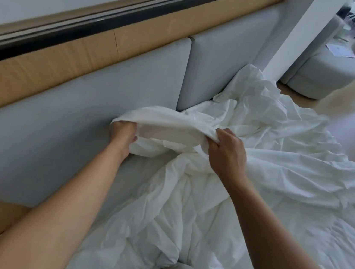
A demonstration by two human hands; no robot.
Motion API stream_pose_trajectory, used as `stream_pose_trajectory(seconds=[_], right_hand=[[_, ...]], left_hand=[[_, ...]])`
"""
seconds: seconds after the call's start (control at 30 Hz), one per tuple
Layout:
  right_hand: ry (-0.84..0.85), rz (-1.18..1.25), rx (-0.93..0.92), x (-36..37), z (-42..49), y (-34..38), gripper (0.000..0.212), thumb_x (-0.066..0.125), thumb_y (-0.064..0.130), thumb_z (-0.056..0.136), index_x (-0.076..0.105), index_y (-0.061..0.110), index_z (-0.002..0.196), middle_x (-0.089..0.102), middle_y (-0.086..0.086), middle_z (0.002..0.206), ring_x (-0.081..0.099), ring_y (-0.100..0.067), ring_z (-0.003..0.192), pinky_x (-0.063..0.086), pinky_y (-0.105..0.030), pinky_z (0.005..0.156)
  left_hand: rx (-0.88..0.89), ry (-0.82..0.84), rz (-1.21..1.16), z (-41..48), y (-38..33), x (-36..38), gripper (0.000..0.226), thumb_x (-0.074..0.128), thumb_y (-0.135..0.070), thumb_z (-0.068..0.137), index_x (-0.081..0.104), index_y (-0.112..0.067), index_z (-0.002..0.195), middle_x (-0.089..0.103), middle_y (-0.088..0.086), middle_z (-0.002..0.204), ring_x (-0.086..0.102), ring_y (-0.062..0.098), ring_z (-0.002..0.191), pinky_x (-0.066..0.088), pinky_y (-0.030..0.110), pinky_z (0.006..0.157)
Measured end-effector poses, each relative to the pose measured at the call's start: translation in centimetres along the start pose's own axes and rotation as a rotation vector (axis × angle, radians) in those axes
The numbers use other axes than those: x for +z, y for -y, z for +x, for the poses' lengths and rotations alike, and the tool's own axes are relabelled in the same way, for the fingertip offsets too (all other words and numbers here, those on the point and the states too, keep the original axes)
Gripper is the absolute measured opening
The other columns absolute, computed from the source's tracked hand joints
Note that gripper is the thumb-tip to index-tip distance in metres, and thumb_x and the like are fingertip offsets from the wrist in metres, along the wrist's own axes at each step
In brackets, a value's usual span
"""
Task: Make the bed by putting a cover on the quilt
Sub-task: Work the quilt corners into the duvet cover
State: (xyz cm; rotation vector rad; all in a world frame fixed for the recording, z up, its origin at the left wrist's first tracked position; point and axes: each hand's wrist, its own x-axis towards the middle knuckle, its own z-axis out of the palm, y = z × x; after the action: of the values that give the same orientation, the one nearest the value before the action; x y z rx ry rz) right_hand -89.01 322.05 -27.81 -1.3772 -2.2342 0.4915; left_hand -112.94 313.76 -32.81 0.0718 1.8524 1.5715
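Left hand point(123, 136) and right hand point(226, 154) each grip the cover point(173, 123) stretched between them.

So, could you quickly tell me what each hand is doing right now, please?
Left hand: closed, gripping the edge of the white quilt cover.
Right hand: closed, gripping the same cover edge further along.

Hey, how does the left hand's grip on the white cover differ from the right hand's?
The left hand sits by the grey headboard, while the right hand is farther out from it. The left hand's fingertips vanish under the white cover; the right hand shows its back and knuckles, fingers curled over a bunched fold. Both grip the same raised edge of the cover.
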Motion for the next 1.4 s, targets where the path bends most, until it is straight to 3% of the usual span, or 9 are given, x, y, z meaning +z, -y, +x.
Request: stream_pose_trajectory(seconds=[0.17,0.3,0.43,0.6,0.77,0.93,1.1,1.23,1.4], right_hand=[[-0.001,0.116,0.095,-0.8,3.2,-0.8,0.025,0.050,0.039,0.102,0.063,0.016,0.101,0.063,-0.004,0.085,0.054,-0.026,0.080,0.040,-0.036,0.067],[0.061,0.247,0.226,-0.8,6.6,-3.0,0.043,0.047,0.040,0.104,0.059,0.002,0.086,0.055,-0.001,0.072,0.053,-0.026,0.075,0.038,-0.036,0.068],[0.103,0.454,0.328,-0.7,9.1,-4.6,0.056,0.045,0.041,0.103,0.057,-0.010,0.082,0.052,-0.006,0.067,0.050,-0.021,0.064,0.041,-0.034,0.063],[0.181,0.541,0.336,-0.1,11.0,-6.6,0.071,0.043,0.056,0.090,0.056,-0.014,0.093,0.055,-0.009,0.073,0.053,-0.022,0.066,0.045,-0.036,0.064],[0.017,0.403,0.390,0.1,12.4,-9.0,0.057,0.041,0.048,0.101,0.048,0.004,0.066,0.047,-0.002,0.060,0.048,-0.023,0.062,0.043,-0.039,0.065],[0.004,0.298,0.309,1.2,11.4,-7.6,0.055,0.041,0.041,0.105,0.052,-0.003,0.075,0.050,-0.003,0.064,0.052,-0.028,0.071,0.035,-0.039,0.066],[-0.024,0.205,0.280,2.5,9.1,-5.0,0.052,0.038,0.045,0.106,0.045,0.005,0.073,0.048,-0.004,0.066,0.049,-0.030,0.073,0.033,-0.038,0.067],[-0.073,0.106,0.355,2.2,8.2,-5.2,0.053,0.037,0.045,0.105,0.043,0.012,0.065,0.052,-0.002,0.080,0.053,-0.028,0.081,0.035,-0.038,0.073],[-0.098,0.101,0.427,2.4,7.9,-4.6,0.052,0.037,0.045,0.106,0.042,0.017,0.063,0.053,-0.001,0.088,0.051,-0.025,0.087,0.041,-0.045,0.090]], left_hand=[[0.072,0.146,0.286,1.0,-0.6,1.5,0.036,0.064,-0.019,0.075,0.062,-0.020,0.111,0.066,0.004,0.113,0.064,0.026,0.105,0.055,0.044,0.095],[0.158,0.293,0.626,2.1,0.9,3.6,0.080,0.078,-0.011,0.078,0.038,-0.009,0.147,0.047,0.003,0.141,0.047,0.021,0.129,0.042,0.036,0.107],[0.278,0.325,0.937,3.4,3.9,6.5,0.104,0.089,-0.040,0.068,0.033,-0.014,0.151,0.043,0.006,0.151,0.041,0.026,0.139,0.036,0.037,0.113],[0.296,0.323,1.172,4.6,7.2,10.3,0.043,0.048,-0.035,0.102,0.055,-0.008,0.135,0.057,0.014,0.140,0.053,0.030,0.126,0.042,0.033,0.099],[0.326,0.366,1.305,4.7,8.6,9.6,0.051,0.036,-0.030,0.107,0.035,-0.009,0.153,0.038,0.013,0.157,0.035,0.029,0.144,0.025,0.034,0.118],[0.368,0.152,1.097,4.5,8.6,5.3,0.046,0.052,-0.009,0.094,0.055,-0.020,0.138,0.053,0.002,0.143,0.046,0.024,0.134,0.025,0.011,0.090],[0.200,0.299,1.202,4.0,10.7,2.7,0.037,0.049,-0.010,0.096,0.055,-0.013,0.132,0.051,0.009,0.144,0.045,0.025,0.134,0.033,0.023,0.099],[0.299,0.383,1.219,3.2,9.1,1.1,0.055,0.057,-0.003,0.091,0.047,-0.006,0.145,0.046,0.016,0.151,0.043,0.031,0.139,0.031,0.027,0.110],[0.674,0.359,1.270,3.4,3.6,-2.0,0.013,0.059,-0.002,0.074,0.064,-0.006,0.086,0.066,0.019,0.088,0.066,0.039,0.084,0.045,0.037,0.065]])
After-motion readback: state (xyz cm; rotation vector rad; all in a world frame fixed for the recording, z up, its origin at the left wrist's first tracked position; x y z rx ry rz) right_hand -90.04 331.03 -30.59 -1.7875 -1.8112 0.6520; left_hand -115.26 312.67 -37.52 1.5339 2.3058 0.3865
